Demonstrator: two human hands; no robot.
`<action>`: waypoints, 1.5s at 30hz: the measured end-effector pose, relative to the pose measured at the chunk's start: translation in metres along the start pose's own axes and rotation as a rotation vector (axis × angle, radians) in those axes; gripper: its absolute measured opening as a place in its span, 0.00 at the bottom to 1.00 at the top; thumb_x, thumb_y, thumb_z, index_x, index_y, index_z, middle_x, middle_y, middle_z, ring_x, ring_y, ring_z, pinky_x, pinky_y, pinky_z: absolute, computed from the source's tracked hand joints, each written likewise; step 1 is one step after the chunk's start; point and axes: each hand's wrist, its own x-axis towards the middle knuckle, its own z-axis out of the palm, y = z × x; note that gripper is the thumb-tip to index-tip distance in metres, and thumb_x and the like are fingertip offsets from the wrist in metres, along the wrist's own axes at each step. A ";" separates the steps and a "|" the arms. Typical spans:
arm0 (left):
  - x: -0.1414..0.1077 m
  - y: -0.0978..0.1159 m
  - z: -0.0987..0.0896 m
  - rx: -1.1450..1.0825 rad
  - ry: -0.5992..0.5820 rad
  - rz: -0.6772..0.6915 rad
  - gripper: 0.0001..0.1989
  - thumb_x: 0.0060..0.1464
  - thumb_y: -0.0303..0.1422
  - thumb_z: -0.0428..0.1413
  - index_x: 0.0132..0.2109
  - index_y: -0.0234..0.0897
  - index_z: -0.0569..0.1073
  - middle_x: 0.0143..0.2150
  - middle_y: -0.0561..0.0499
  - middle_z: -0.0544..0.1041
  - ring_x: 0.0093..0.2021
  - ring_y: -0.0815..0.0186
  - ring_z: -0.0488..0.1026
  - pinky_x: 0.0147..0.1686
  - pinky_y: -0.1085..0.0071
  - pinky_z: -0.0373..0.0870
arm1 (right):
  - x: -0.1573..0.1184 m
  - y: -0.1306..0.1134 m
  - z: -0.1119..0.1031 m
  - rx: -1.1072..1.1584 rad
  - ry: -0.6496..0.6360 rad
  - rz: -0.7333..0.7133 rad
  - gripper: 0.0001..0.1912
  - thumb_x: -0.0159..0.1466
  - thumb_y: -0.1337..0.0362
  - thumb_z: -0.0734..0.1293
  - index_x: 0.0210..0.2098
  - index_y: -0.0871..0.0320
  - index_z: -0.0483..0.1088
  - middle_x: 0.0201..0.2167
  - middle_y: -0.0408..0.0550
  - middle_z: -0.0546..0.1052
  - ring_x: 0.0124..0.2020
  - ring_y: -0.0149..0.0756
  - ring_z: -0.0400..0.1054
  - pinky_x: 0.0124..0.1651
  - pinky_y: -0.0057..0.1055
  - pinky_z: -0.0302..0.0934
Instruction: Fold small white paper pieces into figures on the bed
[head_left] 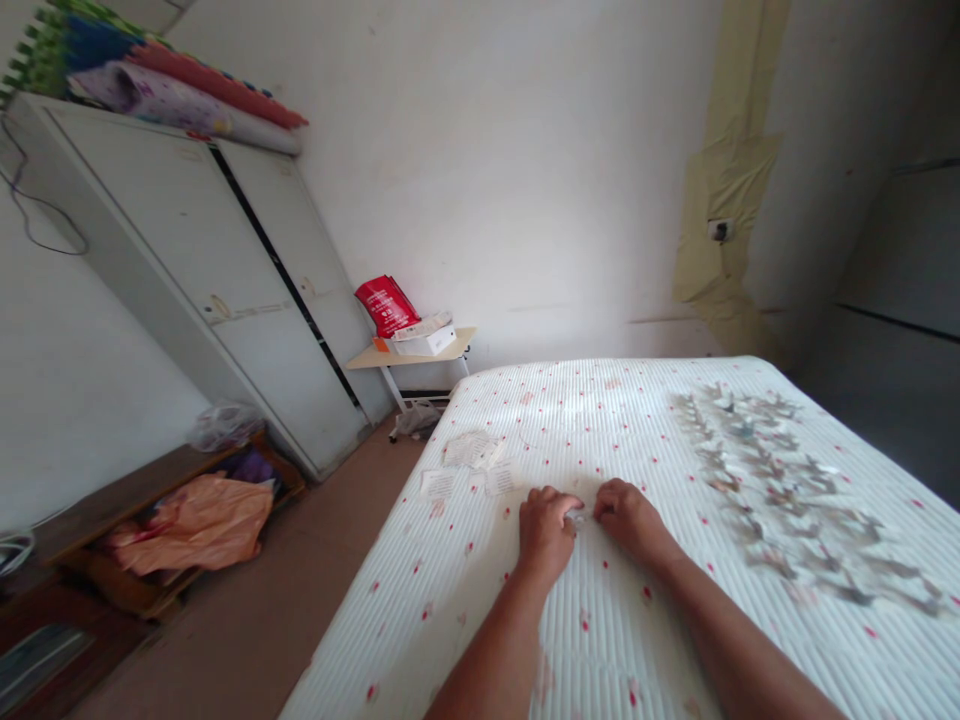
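My left hand (546, 527) is closed, thumb and forefinger pinching a small whitish piece of paper (575, 514) just above the bed. Right beside it, my right hand (624, 512) has its fingers curled together, pointing down near the paper; whether anything is between those fingertips is hidden. Beyond my left hand lie several loose printed paper slips (472, 450), some overlapping. Off to the right, rows of small folded paper shapes (787, 480), pointed like origami cranes, spread over the bedcover. They are blurred.
The ribbed white bedcover (450, 610) has red dots. A small side table (365, 358) holds a red bag (386, 305) and a white box (425, 342). A grey cabinet (187, 220) stands at left, near a wooden bench with an orange cloth (199, 525).
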 end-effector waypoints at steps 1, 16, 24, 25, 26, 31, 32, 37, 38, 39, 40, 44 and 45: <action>0.000 -0.001 0.001 0.003 -0.002 0.003 0.17 0.47 0.22 0.51 0.41 0.46 0.74 0.40 0.53 0.73 0.44 0.63 0.64 0.44 0.68 0.59 | 0.000 -0.001 0.001 -0.023 -0.003 0.000 0.13 0.53 0.76 0.59 0.22 0.59 0.73 0.31 0.48 0.72 0.36 0.34 0.66 0.43 0.27 0.56; -0.003 -0.002 0.007 -0.146 0.065 -0.018 0.14 0.49 0.23 0.49 0.41 0.40 0.72 0.33 0.53 0.74 0.38 0.67 0.68 0.41 0.71 0.63 | -0.005 -0.004 0.004 -0.126 0.009 -0.069 0.20 0.55 0.75 0.58 0.39 0.49 0.75 0.40 0.47 0.73 0.43 0.36 0.63 0.46 0.30 0.56; -0.001 -0.006 0.004 -0.186 0.163 0.004 0.20 0.42 0.17 0.48 0.40 0.40 0.73 0.41 0.51 0.73 0.46 0.66 0.66 0.48 0.68 0.63 | -0.005 -0.004 0.004 -0.160 -0.007 -0.055 0.18 0.57 0.73 0.59 0.40 0.48 0.74 0.43 0.47 0.72 0.44 0.38 0.62 0.45 0.31 0.55; 0.000 -0.006 0.004 -0.175 0.146 0.036 0.22 0.42 0.16 0.48 0.42 0.41 0.73 0.45 0.51 0.72 0.48 0.65 0.64 0.50 0.67 0.61 | -0.005 -0.003 0.005 -0.163 -0.009 -0.055 0.19 0.57 0.73 0.59 0.40 0.47 0.74 0.43 0.47 0.72 0.45 0.38 0.62 0.45 0.31 0.55; 0.001 -0.006 0.003 -0.159 0.117 0.060 0.24 0.41 0.16 0.48 0.44 0.42 0.73 0.49 0.51 0.71 0.50 0.64 0.63 0.52 0.66 0.60 | -0.005 -0.003 0.005 -0.165 -0.011 -0.054 0.19 0.56 0.73 0.60 0.41 0.47 0.74 0.43 0.47 0.71 0.45 0.38 0.62 0.45 0.32 0.55; 0.003 -0.006 0.004 -0.055 -0.002 0.101 0.21 0.46 0.22 0.51 0.46 0.45 0.73 0.52 0.54 0.70 0.51 0.62 0.61 0.53 0.64 0.59 | -0.004 0.002 0.007 -0.109 0.024 -0.070 0.19 0.55 0.75 0.59 0.39 0.50 0.75 0.42 0.47 0.72 0.44 0.37 0.63 0.46 0.31 0.56; 0.003 -0.007 0.004 -0.049 0.002 0.107 0.20 0.46 0.22 0.51 0.46 0.45 0.73 0.51 0.54 0.71 0.50 0.62 0.62 0.52 0.64 0.59 | -0.003 0.004 0.007 -0.086 0.039 -0.079 0.18 0.55 0.75 0.59 0.37 0.52 0.75 0.41 0.48 0.73 0.43 0.37 0.64 0.46 0.30 0.56; 0.002 -0.007 0.005 -0.028 0.031 0.104 0.16 0.46 0.24 0.53 0.43 0.42 0.74 0.46 0.52 0.73 0.47 0.62 0.63 0.49 0.66 0.60 | -0.005 0.002 0.003 0.038 0.066 -0.111 0.13 0.54 0.74 0.60 0.32 0.56 0.74 0.37 0.47 0.73 0.41 0.35 0.65 0.45 0.29 0.57; 0.001 -0.007 0.005 -0.023 0.033 0.100 0.16 0.46 0.25 0.53 0.43 0.42 0.75 0.44 0.51 0.73 0.46 0.62 0.63 0.48 0.66 0.60 | -0.006 0.000 0.002 0.050 0.059 -0.111 0.12 0.53 0.73 0.61 0.31 0.55 0.74 0.37 0.47 0.73 0.40 0.35 0.65 0.44 0.29 0.57; 0.001 -0.006 0.005 -0.018 0.034 0.094 0.15 0.46 0.25 0.53 0.42 0.42 0.75 0.43 0.51 0.73 0.46 0.62 0.63 0.48 0.66 0.61 | -0.007 -0.003 0.001 0.053 0.050 -0.112 0.10 0.53 0.71 0.62 0.31 0.54 0.74 0.37 0.46 0.73 0.41 0.35 0.65 0.44 0.29 0.57; 0.000 -0.006 0.004 -0.013 0.033 0.088 0.14 0.46 0.25 0.53 0.41 0.42 0.75 0.42 0.50 0.72 0.45 0.62 0.63 0.47 0.66 0.61 | -0.008 -0.005 0.000 0.047 0.039 -0.112 0.09 0.53 0.70 0.63 0.31 0.54 0.73 0.37 0.46 0.72 0.41 0.36 0.64 0.44 0.29 0.57; -0.001 -0.004 0.001 -0.008 0.017 0.057 0.13 0.46 0.26 0.54 0.40 0.41 0.75 0.40 0.49 0.72 0.44 0.61 0.63 0.46 0.66 0.61 | -0.010 -0.009 -0.001 -0.026 -0.003 -0.092 0.10 0.52 0.72 0.62 0.29 0.54 0.73 0.36 0.45 0.72 0.41 0.35 0.63 0.44 0.29 0.55; -0.001 -0.003 0.001 -0.011 0.015 0.054 0.13 0.47 0.27 0.54 0.41 0.41 0.75 0.40 0.49 0.72 0.44 0.61 0.63 0.46 0.66 0.60 | -0.010 -0.009 -0.001 -0.040 -0.010 -0.089 0.11 0.52 0.74 0.61 0.29 0.54 0.73 0.36 0.46 0.72 0.41 0.35 0.63 0.44 0.29 0.55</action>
